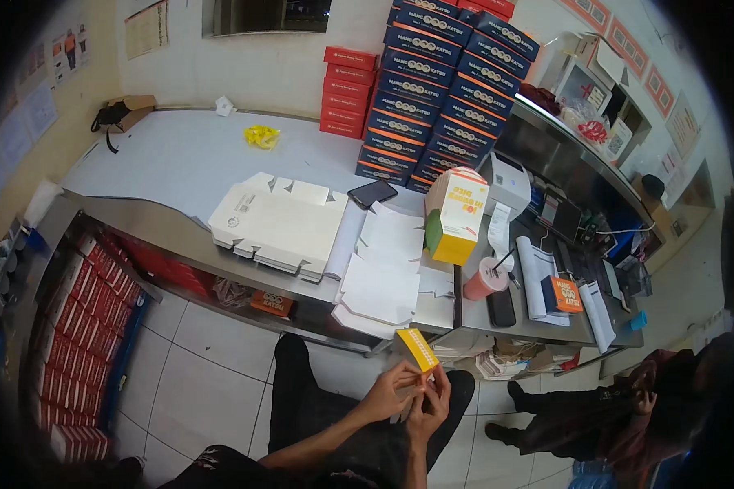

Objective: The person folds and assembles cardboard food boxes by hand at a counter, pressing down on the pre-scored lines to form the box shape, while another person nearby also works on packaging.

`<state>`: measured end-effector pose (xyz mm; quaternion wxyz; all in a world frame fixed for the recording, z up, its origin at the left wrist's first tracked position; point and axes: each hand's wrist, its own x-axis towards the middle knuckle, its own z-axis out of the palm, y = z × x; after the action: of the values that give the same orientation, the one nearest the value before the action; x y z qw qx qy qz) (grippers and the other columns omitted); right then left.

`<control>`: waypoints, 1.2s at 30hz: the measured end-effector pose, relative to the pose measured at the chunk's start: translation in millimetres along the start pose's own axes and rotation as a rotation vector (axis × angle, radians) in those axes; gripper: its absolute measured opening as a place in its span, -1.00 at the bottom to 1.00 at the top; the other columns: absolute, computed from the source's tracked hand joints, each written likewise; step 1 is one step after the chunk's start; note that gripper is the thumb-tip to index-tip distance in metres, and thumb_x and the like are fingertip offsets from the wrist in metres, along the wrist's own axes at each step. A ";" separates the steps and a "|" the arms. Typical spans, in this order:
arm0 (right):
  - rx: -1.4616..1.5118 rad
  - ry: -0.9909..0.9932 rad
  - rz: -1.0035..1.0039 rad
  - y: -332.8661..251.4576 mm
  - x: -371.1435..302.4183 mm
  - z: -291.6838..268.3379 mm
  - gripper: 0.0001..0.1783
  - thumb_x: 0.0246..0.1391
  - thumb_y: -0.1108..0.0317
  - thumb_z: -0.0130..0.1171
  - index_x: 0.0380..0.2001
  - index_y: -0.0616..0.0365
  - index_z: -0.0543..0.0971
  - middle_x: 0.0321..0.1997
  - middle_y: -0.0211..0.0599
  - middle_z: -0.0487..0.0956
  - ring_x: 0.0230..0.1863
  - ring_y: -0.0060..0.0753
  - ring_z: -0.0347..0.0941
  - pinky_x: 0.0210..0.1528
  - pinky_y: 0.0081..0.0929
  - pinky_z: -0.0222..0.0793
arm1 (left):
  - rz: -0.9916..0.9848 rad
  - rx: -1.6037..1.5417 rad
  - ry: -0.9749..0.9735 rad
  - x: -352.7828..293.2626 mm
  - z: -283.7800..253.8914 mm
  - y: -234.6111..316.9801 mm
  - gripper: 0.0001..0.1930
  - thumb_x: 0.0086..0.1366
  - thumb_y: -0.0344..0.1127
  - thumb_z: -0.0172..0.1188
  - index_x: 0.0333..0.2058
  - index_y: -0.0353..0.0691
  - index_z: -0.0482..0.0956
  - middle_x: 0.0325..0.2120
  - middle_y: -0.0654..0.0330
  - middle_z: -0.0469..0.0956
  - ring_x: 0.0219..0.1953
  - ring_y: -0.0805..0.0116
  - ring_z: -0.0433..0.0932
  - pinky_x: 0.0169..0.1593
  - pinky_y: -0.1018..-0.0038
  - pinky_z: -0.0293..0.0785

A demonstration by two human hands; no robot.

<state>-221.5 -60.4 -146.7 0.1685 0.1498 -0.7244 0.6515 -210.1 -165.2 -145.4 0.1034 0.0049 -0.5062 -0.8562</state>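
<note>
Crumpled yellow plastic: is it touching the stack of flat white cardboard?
Apart. The head view shows the crumpled yellow plastic lying beyond the stack of flat white cardboard, with a strip of bare pale tabletop between them.

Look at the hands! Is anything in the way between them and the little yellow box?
Nothing visible is: the left hand and right hand both touch the yellow box at its lower end. The white cardboard sheets lie beyond it, not in between.

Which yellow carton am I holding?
The small yellow carton, in your left hand and right hand; the large carton stands near the pink drink.
</note>
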 end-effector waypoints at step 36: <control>-0.198 -0.188 0.352 58.4 -29.3 -24.4 -0.76 0.20 0.35 0.17 -0.25 0.38 0.58 -0.45 -0.16 0.64 -0.46 -0.35 0.59 -0.35 -0.40 0.47 | -0.053 0.516 0.185 -54.8 -37.5 -49.0 -0.79 0.34 -0.37 0.18 -0.10 -0.30 0.64 -0.17 0.05 0.66 -0.08 0.37 0.63 -0.09 0.45 0.56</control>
<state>-219.5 -30.0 -209.5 -0.0021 0.0638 -0.8123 0.5797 -160.6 -164.9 -211.4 0.1220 0.1224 -0.6958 -0.6971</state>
